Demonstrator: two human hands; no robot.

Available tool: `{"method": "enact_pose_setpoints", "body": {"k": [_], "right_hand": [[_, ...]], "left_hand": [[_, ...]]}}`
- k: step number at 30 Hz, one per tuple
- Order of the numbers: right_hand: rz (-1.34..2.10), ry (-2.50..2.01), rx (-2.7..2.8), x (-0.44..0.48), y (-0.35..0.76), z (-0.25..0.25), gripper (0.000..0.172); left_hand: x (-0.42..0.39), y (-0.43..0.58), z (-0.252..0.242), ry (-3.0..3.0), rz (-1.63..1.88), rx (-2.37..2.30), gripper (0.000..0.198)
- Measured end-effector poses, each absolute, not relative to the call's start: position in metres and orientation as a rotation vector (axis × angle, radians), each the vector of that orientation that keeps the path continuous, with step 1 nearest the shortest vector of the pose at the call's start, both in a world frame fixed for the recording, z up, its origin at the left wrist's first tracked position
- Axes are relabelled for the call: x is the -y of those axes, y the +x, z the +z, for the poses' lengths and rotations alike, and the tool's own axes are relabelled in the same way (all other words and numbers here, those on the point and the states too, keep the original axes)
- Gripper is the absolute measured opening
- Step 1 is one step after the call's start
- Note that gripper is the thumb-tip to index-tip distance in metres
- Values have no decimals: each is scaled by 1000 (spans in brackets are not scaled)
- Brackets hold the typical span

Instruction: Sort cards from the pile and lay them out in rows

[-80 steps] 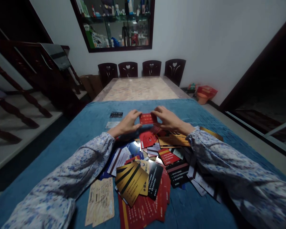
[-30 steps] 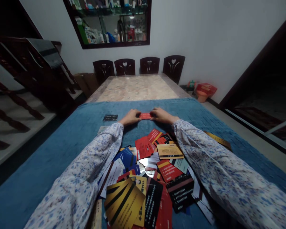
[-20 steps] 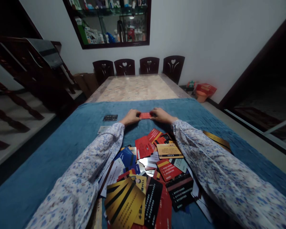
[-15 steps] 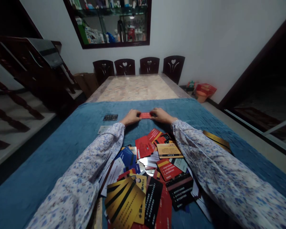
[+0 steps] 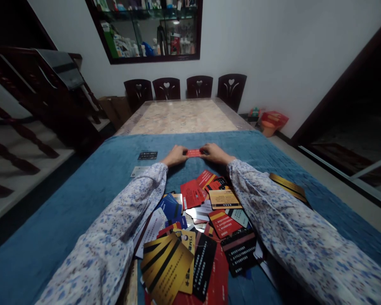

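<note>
Between my two hands a red card lies flat on or just above the blue cloth. My left hand grips its left end with curled fingers, and my right hand grips its right end the same way. Left of them are a black card and a pale grey card. Nearer to me, between my forearms, spreads a loose heap of cards: red cards, blue cards, gold cards, black cards and white ones, many overlapping.
More gold cards lie beyond my right forearm. The table's bare patterned top stretches past the cloth to several dark chairs. On the left stands a wooden railing; an orange bin is on the floor at right.
Both hands hold the red card in practically the same place. Only a slight shift of the camera view shows.
</note>
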State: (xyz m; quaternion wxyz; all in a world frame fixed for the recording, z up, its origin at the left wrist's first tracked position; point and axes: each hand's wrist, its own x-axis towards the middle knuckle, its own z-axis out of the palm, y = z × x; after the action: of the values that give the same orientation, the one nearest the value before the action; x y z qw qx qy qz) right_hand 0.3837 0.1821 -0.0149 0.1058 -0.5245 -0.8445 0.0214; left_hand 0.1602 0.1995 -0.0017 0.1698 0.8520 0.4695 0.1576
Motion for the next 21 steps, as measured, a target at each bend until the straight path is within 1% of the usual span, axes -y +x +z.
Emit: {"method": "enact_pose_setpoints", "body": {"k": [11,21], "right_hand": [[21,-1646,2535,-182,377,-11,33],[21,-1700,2529,-173,372,-1,33]], "left_hand": [[-195,159,-5,2596,434,-1347,26],[-180,145,8,2664,334,-1286,37]]}}
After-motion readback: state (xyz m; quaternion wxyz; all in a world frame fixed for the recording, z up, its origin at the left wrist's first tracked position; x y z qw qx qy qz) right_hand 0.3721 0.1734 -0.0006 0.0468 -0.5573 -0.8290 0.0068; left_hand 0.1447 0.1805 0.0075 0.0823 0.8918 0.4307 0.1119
